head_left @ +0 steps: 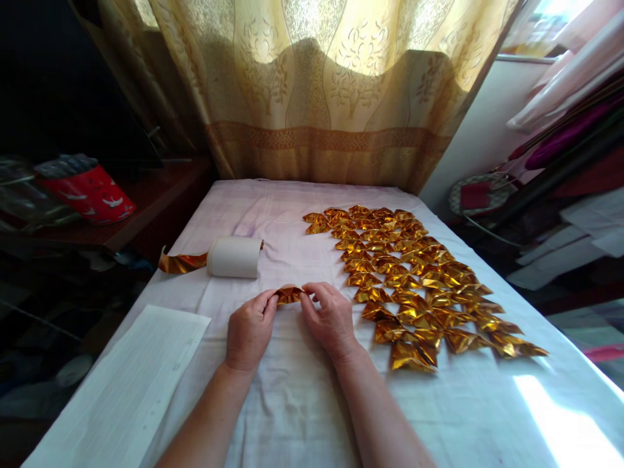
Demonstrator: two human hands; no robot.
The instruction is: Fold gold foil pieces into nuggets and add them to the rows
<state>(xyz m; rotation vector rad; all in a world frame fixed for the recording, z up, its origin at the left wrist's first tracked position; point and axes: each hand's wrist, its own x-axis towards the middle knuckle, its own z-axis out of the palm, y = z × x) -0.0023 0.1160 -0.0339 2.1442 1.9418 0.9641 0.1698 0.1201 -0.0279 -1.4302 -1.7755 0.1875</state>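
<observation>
A small piece of shiny gold ribbon (289, 294) is held just above the white cloth between both hands. My left hand (249, 328) pinches its left end with thumb and fingertips closed. My right hand (329, 316) pinches its right end the same way. Behind the hands lies a white roll (234, 257) on its side, with a tail of gold ribbon (180, 262) trailing off to its left. To the right of the hands, several folded gold pieces (414, 279) lie in rows on the cloth.
The white cloth (302, 403) covers a long table. A white ruled sheet (131, 383) lies at the front left. A beige patterned curtain (316, 84) hangs behind. A red packet (90, 195) sits on a dark shelf at left; fabric rolls (570, 130) lean at right.
</observation>
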